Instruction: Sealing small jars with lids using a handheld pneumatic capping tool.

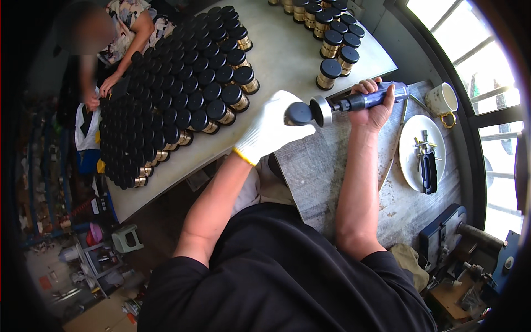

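My left hand, in a white knit glove with a yellow cuff edge, is closed around a small jar with a black lid. My bare right hand grips a blue and black power screwdriver, held level and pointing left. On its tip sits a round silver cup-shaped head, right beside the jar's lid; whether they touch I cannot tell. Left of my glove stand many gold jars with black lids, packed in rows on the pale table. Another group of such jars stands at the far right of that table.
A white plate with bits and a black holder lies on the grey wood-look bench. Behind it stands a white mug. Another person works across the table at far left. A green stool stands on the floor.
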{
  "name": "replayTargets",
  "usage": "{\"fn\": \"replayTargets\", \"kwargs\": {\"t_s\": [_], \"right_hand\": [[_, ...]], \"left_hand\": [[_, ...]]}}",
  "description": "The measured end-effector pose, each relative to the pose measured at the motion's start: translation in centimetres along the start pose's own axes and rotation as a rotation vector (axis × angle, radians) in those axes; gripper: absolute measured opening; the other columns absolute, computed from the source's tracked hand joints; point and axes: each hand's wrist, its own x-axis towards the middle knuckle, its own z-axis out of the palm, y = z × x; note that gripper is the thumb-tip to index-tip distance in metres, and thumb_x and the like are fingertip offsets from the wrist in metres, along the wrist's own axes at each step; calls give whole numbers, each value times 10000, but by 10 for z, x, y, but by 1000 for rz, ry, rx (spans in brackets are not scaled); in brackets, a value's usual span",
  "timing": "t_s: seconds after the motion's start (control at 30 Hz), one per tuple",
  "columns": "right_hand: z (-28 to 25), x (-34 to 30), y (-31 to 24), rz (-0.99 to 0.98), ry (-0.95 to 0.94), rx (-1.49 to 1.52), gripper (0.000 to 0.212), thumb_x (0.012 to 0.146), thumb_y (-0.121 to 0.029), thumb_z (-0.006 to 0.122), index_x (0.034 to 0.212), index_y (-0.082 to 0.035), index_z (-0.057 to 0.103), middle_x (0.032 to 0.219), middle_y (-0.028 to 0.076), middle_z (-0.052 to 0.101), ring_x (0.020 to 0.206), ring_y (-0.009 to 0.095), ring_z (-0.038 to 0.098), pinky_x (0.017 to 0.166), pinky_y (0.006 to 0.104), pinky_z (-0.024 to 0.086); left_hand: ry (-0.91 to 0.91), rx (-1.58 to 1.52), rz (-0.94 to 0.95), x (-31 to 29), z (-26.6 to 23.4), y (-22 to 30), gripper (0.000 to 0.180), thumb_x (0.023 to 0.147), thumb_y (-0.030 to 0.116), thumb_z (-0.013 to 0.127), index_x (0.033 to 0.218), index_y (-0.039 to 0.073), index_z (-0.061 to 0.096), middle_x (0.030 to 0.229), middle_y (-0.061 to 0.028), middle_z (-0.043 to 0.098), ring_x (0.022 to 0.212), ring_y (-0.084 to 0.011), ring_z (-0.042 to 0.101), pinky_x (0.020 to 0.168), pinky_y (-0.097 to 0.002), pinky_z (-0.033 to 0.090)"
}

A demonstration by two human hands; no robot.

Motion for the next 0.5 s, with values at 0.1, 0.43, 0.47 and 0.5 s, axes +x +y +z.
{"fn": "replayTargets", "kwargs": {"t_s": [0.1,0.43,0.47,0.5], "right_hand": [[0,0,1,-36,54,-22,326,949,-348,632,1028,-56,511,762,31,485,683,150,483,680,296,434],[-1,1,4,5,27,55,311,948,-343,633,1011,-60,520,766,33,498,691,159,496,689,305,440],[-2,1,3,4,27,53,311,948,-343,633,1011,-60,520,766,33,498,691,159,496,689,305,440],[0,0,4,-49,65,-25,311,948,-344,634,1013,-62,519,767,32,498,691,158,494,690,306,437]], "left_hand": [[148,-88,-43,-14,-8,7,377,747,84,842,1054,20,632,969,-100,655,823,-155,659,775,-288,545],[111,-573,-224,-31,13,-6,402,875,0,708,1242,-29,547,1067,-145,684,906,-171,704,773,-282,581],[111,-576,-225,-34,16,-9,402,875,0,708,1242,-29,547,1067,-145,684,906,-171,704,773,-282,581],[103,-598,-209,-35,19,-11,400,876,6,711,1240,-30,548,1052,-145,688,894,-170,705,776,-284,581]]}}
